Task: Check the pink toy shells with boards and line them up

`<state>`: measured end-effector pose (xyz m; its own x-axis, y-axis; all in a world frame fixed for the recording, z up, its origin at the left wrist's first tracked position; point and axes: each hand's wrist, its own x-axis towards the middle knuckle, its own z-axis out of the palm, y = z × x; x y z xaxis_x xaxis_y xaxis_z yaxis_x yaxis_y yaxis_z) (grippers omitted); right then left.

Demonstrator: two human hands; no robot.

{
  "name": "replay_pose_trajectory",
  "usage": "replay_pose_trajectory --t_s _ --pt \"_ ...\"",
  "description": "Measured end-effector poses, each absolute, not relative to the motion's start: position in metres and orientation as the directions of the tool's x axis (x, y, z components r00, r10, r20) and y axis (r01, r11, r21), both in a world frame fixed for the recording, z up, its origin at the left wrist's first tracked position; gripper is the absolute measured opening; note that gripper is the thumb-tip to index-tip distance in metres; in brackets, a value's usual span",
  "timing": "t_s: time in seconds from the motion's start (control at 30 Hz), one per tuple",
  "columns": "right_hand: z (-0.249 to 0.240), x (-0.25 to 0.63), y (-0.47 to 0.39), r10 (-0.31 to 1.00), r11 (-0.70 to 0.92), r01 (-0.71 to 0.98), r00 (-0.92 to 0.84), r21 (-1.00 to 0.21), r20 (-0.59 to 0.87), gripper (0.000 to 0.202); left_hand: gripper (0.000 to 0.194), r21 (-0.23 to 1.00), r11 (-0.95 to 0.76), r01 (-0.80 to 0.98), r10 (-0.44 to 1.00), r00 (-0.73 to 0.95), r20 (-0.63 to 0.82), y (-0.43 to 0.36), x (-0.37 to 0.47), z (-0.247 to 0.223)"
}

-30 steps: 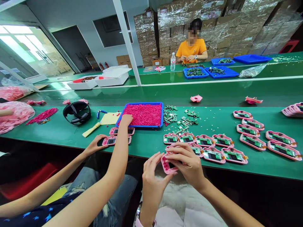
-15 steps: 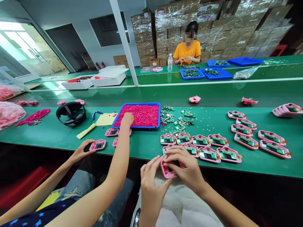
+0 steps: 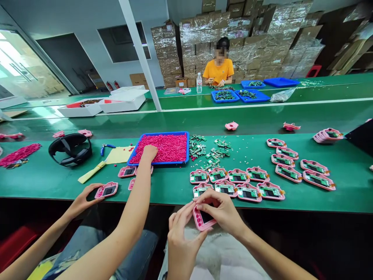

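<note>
A pink casing [image 3: 201, 223] with a dark screen and small magenta pieces is tilted between my hands, above my lap and in front of the table edge. My left hand [image 3: 183, 233] grips its left side and lower edge, the thumb below. At its upper edge, the fingers of my right hand [image 3: 223, 210] are pinched together; any small part between them is hidden. Just beyond stand two rows of pink casings with green boards [image 3: 249, 192] on the green table [image 3: 171, 186].
A co-worker's hand [image 3: 150, 153] reaches into a blue tray [image 3: 188, 149] of magenta pieces; the other holds a pink casing [image 3: 107, 189]. Loose green boards [image 3: 214, 157] lie right of the tray. A headset [image 3: 70, 149] lies left. Across the table sits a person in orange [image 3: 218, 72].
The view has shifted right. The casing between my hands now shows more of its screen and left edge, and my right fingers have moved along its top. A dark shape has appeared at the right edge.
</note>
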<state>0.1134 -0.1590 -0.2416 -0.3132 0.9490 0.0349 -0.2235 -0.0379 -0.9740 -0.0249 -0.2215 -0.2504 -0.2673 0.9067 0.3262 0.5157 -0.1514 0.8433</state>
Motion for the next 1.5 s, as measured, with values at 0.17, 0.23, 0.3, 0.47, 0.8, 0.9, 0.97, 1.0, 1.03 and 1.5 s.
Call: replay_pose_trajectory --t_s 0.17,0.23,0.3,0.47,0.8,0.9,0.97,1.0,1.03,1.5 --pt "-0.250 0.142 -0.106 0.921 0.177 0.167 -0.375 -0.970 0.103 0.030 0.049 0.869 -0.072 0.490 0.933 -0.276 0.233 -0.220 -0.039 -0.257" --pt "-0.256 0.163 -0.069 0.954 0.298 0.587 -0.202 -0.753 0.220 0.027 0.053 0.878 -0.011 0.478 0.941 -0.291 0.170 -0.220 -0.047 -0.259" --pt "-0.265 0.182 -0.035 0.957 0.213 0.899 -0.113 -0.384 0.268 0.027 0.057 0.891 0.073 0.448 0.946 -0.315 0.081 -0.221 -0.052 -0.261" --pt "-0.291 0.198 0.002 0.957 0.175 0.966 -0.122 -0.188 0.262 0.022 0.055 0.942 0.116 0.316 0.904 -0.425 0.031 -0.226 -0.049 -0.258" --pt "-0.310 0.206 0.013 0.944 0.247 0.956 -0.201 -0.157 0.263 0.026 0.047 0.984 0.011 0.177 0.863 -0.499 0.080 -0.227 -0.032 -0.249" --pt "-0.310 0.207 0.016 0.940 0.269 0.949 -0.222 -0.164 0.257 0.022 0.036 0.989 0.040 0.145 0.882 -0.470 0.034 -0.229 -0.033 -0.247" --pt "-0.310 0.206 0.018 0.939 0.278 0.945 -0.230 -0.170 0.256 0.020 0.036 0.991 0.061 0.122 0.895 -0.445 0.000 -0.229 -0.034 -0.246" --pt "-0.309 0.205 0.019 0.939 0.280 0.944 -0.231 -0.175 0.255 0.020 0.037 0.991 0.069 0.111 0.901 -0.433 -0.015 -0.229 -0.035 -0.245" --pt "-0.309 0.205 0.019 0.939 0.280 0.943 -0.231 -0.180 0.255 0.019 0.037 0.992 0.076 0.099 0.907 -0.420 -0.028 -0.229 -0.035 -0.243" --pt "-0.304 0.209 0.016 0.928 0.341 0.908 -0.283 -0.244 0.242 0.024 0.070 0.993 0.068 -0.099 0.925 -0.366 -0.100 -0.226 -0.031 -0.244"
